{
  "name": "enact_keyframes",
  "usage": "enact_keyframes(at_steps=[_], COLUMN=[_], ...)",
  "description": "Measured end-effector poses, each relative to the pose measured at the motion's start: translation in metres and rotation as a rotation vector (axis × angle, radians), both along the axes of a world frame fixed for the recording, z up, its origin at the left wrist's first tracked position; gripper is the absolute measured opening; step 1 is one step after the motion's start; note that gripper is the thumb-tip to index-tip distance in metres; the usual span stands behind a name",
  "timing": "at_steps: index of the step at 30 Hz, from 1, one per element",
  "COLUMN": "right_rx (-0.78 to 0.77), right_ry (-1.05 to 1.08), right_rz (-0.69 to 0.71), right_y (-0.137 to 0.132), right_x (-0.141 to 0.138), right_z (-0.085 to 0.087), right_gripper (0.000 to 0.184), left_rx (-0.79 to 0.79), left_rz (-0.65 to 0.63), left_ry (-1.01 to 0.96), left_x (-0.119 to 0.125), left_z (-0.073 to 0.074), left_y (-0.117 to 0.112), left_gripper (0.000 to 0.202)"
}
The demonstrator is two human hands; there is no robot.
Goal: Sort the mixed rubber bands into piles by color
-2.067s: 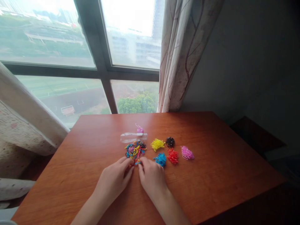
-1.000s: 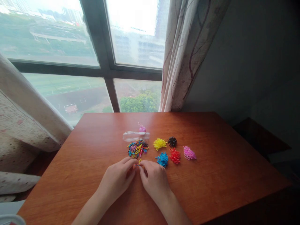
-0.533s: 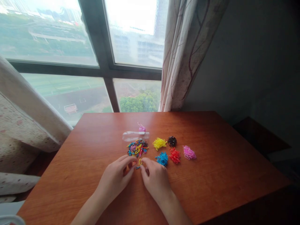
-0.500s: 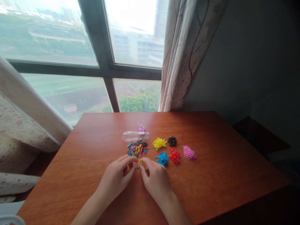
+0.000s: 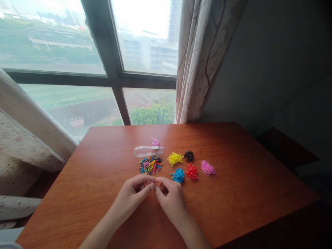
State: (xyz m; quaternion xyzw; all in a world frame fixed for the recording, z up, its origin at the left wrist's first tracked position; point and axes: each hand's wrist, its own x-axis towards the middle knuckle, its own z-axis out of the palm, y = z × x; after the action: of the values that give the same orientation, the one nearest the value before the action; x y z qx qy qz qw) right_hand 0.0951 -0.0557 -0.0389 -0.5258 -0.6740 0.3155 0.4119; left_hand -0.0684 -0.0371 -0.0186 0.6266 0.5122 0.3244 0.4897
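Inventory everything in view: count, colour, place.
Mixed pile: one, multicoloured, centre
Single-colour piles: five, yellow, black, blue, red, pink, right of mixed pile
Small piece: one visible, yellow, nearer than mixed pile
Container: one, clear, beyond mixed pile
Looped item: one, pink, behind container
Table: one, reddish-brown, underneath
Window: one, grey-framed, ahead
Curtains: two, pale patterned, flanking window
Wall: one, grey, right
Pale shape: count unclear, whitish, lower left
Left hand, right hand: two, bare, foreground

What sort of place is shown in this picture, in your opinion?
Probably a room in a home, on an upper floor: a brown table stands by a large window, patterned curtains hang at its sides, and what looks like a sports field lies below outside.
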Motion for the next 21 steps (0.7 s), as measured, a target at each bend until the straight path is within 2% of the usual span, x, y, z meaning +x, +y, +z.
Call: enact_keyframes(at_steps=[5,8,11,16,18,21], right_rx=[0.017,0.070,0.122,0.151,0.145,0.123], right_ry=[0.018,-0.044,-0.180,-0.479,-0.580,-0.692], right_rz=[-0.025,-0.080,-0.190,-0.366,-0.392,-0.374], right_y=[-0.002,-0.004,-0.005,-0.003,-0.002,-0.001], right_x=[0.001,0.013,0.043,0.111,0.130,0.143], right_z=[0.003,0.001,-0.001,0.000,-0.001,-0.004], right_gripper=[0.018,0.019,0.024,0.033,0.033,0.031], left_rx=[-0.034,-0.023,0.007,0.088,0.125,0.169], left_rz=[-0.010,0.004,0.013,0.002,0.000,-0.003], left_ry=[-0.046,-0.029,0.044,0.155,0.184,0.226], left_x=[0.000,0.000,-0.002,-0.003,-0.002,-0.001], left_z=[0.003,0.000,-0.004,-0.005,-0.003,0.001], left_y=[-0.001,-0.003,-0.004,-0.005,-0.005,-0.004], left_gripper=[0.032,0.033,0.031,0.028,0.027,0.026])
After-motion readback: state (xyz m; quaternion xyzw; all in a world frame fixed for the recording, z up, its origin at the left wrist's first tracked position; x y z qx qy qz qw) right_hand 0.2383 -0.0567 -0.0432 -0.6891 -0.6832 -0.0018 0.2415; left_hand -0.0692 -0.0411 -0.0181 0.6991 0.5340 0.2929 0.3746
